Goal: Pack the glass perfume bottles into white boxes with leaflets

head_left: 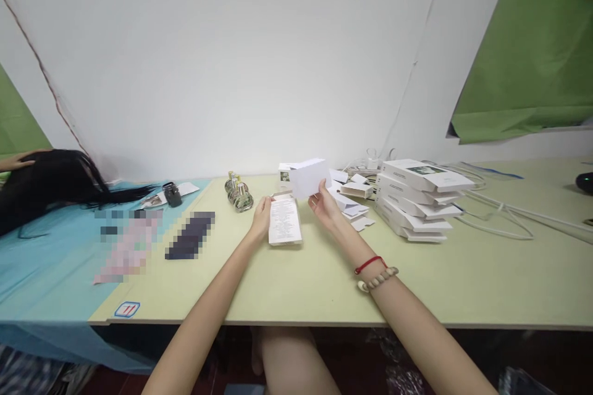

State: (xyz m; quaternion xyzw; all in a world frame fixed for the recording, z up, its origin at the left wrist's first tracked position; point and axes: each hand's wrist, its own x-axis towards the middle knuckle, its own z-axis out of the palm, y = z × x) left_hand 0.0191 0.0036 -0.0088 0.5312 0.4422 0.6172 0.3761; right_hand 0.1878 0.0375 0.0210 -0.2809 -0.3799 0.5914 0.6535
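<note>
My left hand (262, 217) is closed on the left side of a small white box (285, 222) with fine print on the face toward me. The box is raised slightly over the table, its upper end toward the wall. In my right hand (325, 207) a blank white folded card (309, 178) is pinched between thumb and fingers, just above and right of the box. Several glass perfume bottles (243, 199) stand left of my left hand. Behind the card, partly covered by it, is another white box (284, 176) with a picture on it.
White boxes (417, 194) are stacked on the right, beside loose white card pieces (354, 203). White cables (509, 213) run across the table's right part. At left, another person's hand (18, 162) touches a black hairpiece (60, 188) on blue cloth (46, 265), near a dark jar (172, 194).
</note>
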